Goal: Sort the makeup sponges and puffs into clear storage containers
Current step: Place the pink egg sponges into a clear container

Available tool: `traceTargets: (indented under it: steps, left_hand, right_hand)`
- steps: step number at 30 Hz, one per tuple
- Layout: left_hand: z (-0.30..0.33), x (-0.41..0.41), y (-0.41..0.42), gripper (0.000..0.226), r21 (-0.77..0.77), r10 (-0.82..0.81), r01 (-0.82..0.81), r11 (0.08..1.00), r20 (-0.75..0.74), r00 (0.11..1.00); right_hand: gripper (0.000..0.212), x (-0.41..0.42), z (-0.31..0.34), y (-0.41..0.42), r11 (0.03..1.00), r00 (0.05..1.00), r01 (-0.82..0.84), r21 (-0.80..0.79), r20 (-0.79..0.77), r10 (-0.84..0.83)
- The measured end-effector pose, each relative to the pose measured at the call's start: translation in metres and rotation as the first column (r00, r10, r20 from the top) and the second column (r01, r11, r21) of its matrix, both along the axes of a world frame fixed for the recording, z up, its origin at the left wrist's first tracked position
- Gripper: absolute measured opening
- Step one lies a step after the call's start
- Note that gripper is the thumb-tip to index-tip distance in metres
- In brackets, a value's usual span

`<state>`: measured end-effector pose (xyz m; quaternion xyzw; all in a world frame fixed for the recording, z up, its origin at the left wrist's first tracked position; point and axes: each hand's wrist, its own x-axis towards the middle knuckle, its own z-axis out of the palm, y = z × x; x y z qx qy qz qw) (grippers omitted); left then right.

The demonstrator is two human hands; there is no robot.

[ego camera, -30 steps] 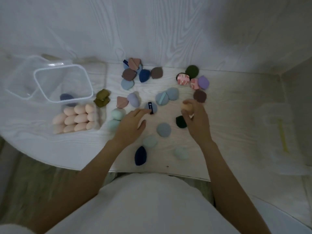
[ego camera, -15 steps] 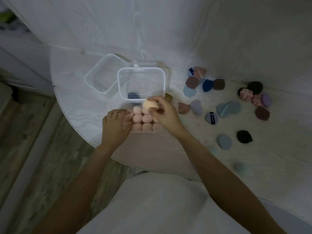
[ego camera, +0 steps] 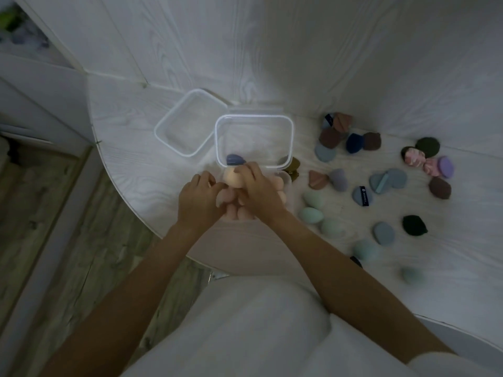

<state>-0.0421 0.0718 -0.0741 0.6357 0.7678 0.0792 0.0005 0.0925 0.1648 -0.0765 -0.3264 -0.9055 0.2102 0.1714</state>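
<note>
We hold a peach sponge (ego camera: 232, 177) pinched in our right hand (ego camera: 260, 190), just above the packed peach sponges (ego camera: 239, 210). Our left hand (ego camera: 198, 198), fingers curled, touches them. Beyond stands the clear container (ego camera: 254, 123).

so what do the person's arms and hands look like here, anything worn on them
Both forearms are bare from the elbow down: no sleeves, and no watch, bracelet or gloves that show. The left hand and right hand show no rings on the fingers, though the light is dim. The person wears a plain white garment over the torso.
</note>
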Motion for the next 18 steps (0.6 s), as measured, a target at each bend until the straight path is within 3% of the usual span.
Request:
traceTargets:
  steps: [3, 5, 9, 11, 16, 18]
  left_hand:
    - [-0.0001, 0.0014, 0.0017, 0.013, 0.076, -0.051, 0.058, 0.995, -0.091, 0.995]
    - [0.001, 0.002, 0.0041, 0.019, 0.085, -0.08, 0.093, 0.992, -0.145, 0.986]
    - [-0.0031, 0.0019, 0.0062, 0.009, 0.08, -0.135, 0.153, 0.985, -0.203, 0.97]
    - [-0.0037, 0.0011, 0.0054, 0.022, 0.081, -0.163, 0.187, 0.979, -0.238, 0.957]
    - [-0.0003, -0.0061, 0.0011, 0.019, 0.048, -0.257, 0.272, 0.961, -0.202, 0.945]
    - [-0.0014, -0.0041, 0.0024, 0.023, 0.017, -0.255, 0.261, 0.965, -0.153, 0.955]
  right_hand:
    - [0.031, 0.0031, 0.0036, 0.0004, 0.998, 0.999, -0.027, -0.058, -0.027, 0.026]
    - [0.031, 0.0035, 0.0046, -0.0006, 0.991, 0.998, -0.015, -0.13, -0.055, 0.008]
    - [0.033, 0.0033, 0.0028, 0.0007, 0.984, 0.999, 0.008, -0.18, -0.047, -0.017]
    - [0.032, 0.0027, 0.0026, 0.0007, 0.985, 0.999, 0.013, -0.174, -0.036, -0.02]
    - [0.025, -0.0005, 0.0041, 0.0019, 0.998, 0.998, -0.056, 0.0, -0.011, 0.056]
    - [0.023, -0.0017, 0.0012, 0.0, 0.974, 0.982, -0.191, 0.122, 0.034, 0.188]
